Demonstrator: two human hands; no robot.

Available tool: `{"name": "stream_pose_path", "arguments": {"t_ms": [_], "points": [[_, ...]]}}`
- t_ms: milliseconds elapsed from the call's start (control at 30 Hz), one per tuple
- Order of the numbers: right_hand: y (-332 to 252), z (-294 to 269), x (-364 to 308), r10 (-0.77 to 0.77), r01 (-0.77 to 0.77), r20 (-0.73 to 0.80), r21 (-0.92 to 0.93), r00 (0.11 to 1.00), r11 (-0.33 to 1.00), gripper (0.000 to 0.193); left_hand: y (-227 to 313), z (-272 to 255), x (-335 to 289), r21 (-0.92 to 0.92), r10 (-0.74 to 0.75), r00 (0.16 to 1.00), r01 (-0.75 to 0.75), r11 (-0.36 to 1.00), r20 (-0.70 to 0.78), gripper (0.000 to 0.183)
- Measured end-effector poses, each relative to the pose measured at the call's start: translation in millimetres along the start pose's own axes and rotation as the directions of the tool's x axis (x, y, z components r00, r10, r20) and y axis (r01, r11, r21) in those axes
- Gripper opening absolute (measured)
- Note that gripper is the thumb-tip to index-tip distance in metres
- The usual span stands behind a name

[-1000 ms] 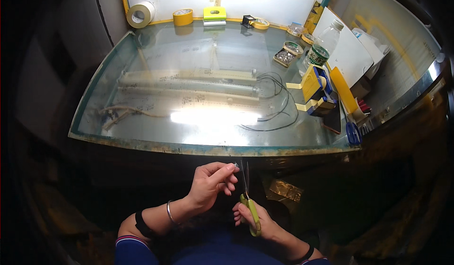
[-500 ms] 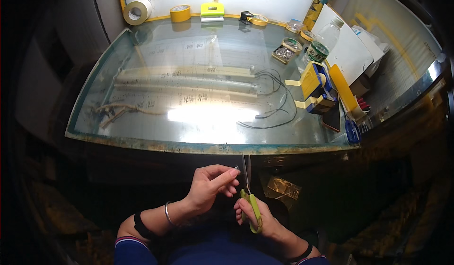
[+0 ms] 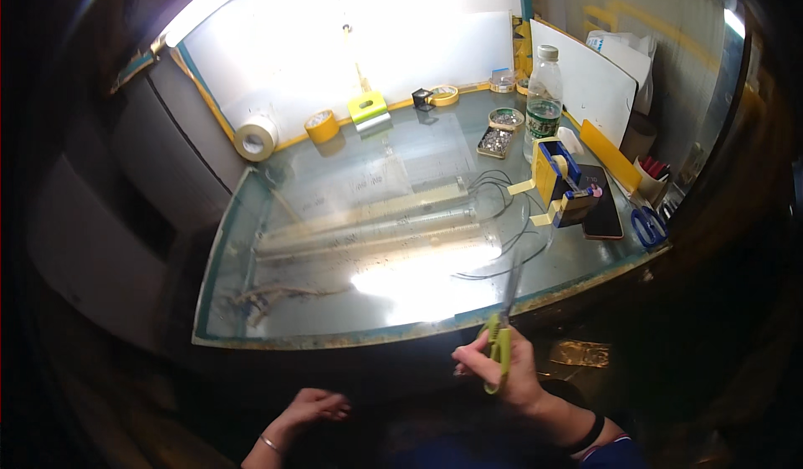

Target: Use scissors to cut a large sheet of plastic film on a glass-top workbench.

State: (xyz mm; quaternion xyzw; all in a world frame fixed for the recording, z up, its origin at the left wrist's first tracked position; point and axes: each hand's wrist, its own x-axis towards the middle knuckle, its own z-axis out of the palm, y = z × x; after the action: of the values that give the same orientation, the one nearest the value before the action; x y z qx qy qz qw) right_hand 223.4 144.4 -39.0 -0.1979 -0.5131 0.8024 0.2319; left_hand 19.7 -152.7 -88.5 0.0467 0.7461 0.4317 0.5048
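Observation:
My right hand [image 3: 523, 377] is closed on a pair of scissors [image 3: 499, 352] with yellow-green handles, just in front of the glass table's near edge. The blades, slightly blurred, point up over that edge and look nearly together. Lower and to the left, my left hand [image 3: 314, 406] is apart from the scissors, over the dark area before the table. Its fingers are curled and a little smeared; whatever they hold, if anything, does not show.
On the glass-topped table [image 3: 435, 155] stand a yellow-and-blue tape dispenser [image 3: 545, 176], a bottle [image 3: 544, 105], a phone [image 3: 602, 210] and blue-handled scissors [image 3: 648, 226]. Tape rolls [image 3: 255, 138] and a green hole punch [image 3: 368, 111] line the back. Tubes [image 3: 376, 226] and cables show beneath the glass.
My hands have moved apart: the left down and leftward, the right up and rightward with the scissors. The scissors' blades have come closer together. The view has tilted and shifted.

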Motion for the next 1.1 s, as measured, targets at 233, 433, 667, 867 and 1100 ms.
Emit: {"name": "stream_pose_path", "arguments": {"t_ms": [233, 433, 667, 867, 1100], "points": [[-9.9, -29.8, -1.6, -0.044, 0.069, -0.175, 0.142, 0.984, 0.987, 0.013, -14.0, -99.0, -49.3, -0.811, 0.181, 0.936, -0.352, 0.466, -0.303, 0.062], [-7.6, -35.1, -14.6, -0.017, 0.026, -0.117, 0.074, 0.993, 0.997, 0.017, 46.7, -63.7, -78.8, -0.018, 0.282, 0.911, -0.301, 0.954, -0.300, 0.025], [-15.9, -25.1, -11.1, 0.013, -0.013, -0.001, -0.006, 1.000, 1.000, 0.018, 56.4, -50.4, -103.6, 0.201, 0.600, 0.631, -0.588, 0.783, -0.492, 0.023], [-15.5, -16.1, -10.3, -0.014, 0.014, 0.014, 0.023, 1.000, 1.000, 0.017, 37.5, -55.5, -91.4, -0.104, 0.590, 0.461, -0.838, 0.536, -0.663, 0.024], [-9.5, -24.9, -17.8, 0.002, -0.003, -0.028, -0.026, 1.000, 1.000, 0.018, 77.1, 62.5, -47.0, -0.367, 0.376, 0.865, -0.486, 0.793, -0.332, 0.026]]}}
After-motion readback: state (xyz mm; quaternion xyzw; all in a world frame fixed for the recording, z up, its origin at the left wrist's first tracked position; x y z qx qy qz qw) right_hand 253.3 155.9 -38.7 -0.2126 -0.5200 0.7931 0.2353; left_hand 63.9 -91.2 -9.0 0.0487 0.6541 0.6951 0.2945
